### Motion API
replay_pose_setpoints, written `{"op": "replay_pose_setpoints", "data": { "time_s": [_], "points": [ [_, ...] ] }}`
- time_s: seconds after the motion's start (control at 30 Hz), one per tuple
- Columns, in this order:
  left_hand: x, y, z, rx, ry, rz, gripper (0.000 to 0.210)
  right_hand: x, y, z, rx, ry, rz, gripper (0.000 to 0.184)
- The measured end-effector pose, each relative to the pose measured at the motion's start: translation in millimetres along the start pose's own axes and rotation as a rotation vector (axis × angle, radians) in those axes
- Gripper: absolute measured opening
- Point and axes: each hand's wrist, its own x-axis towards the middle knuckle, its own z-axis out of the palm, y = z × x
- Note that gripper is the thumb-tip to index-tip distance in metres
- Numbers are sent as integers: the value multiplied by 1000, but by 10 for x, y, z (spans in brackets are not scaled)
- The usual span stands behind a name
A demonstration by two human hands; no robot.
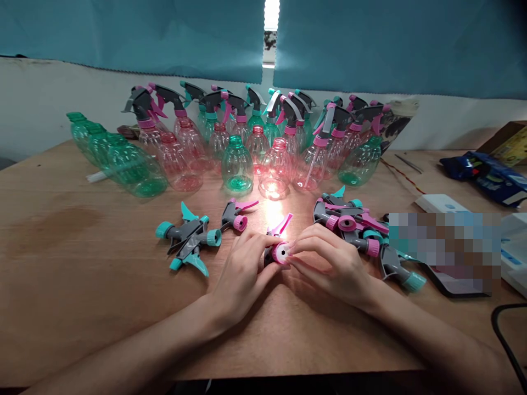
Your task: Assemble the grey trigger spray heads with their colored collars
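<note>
From where I sit, the left hand has thumb and fingers closed around the body of a pink-and-grey spray head, right above the table, near its front edge. The right hand has thumb and index fingertip pinched at the right side of the pink collar. I've got that collar's opening facing me, white insert with a dark hole in it, and the pink trigger sticking up behind.

Just left of the hands there's a loose pink-trigger spray head, then a clump of teal ones. Past the right hand I see a mixed pile of spray heads, pink and teal.

Further back, open green bottles and open pink bottles stand in front of bottles with spray tops on. Far right: blue packet, black cable.
</note>
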Motion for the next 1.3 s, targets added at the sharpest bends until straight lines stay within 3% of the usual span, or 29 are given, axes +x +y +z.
{"op": "replay_pose_setpoints", "data": {
  "time_s": [0.13, 0.33, 0.57, 0.8, 1.13, 1.3],
  "points": [
    [1, 4, -9, 7, -3, -1, 26, 12, -2, -6, -74, 30, -84, 18],
    [20, 21, -20, 17, 12, 25, 23, 13, -1, -48, -128, 22, -96, 20],
    [13, 36, -41, 53, -20, 45, 26, -55, 1, -28, -55, -44, 103, 38],
    [22, 30, -33, 61, -49, 41, 28, -63, 16, -7, 20, -107, 159, 50],
    [61, 13, -24, 106, -47, 104, 25, -67, -62, 136, -31, 55, 184, 47],
    [71, -31, -49, 131, -51, 105, 28, -34, -48, 61, 5, -46, 239, 34]
  ]
}}
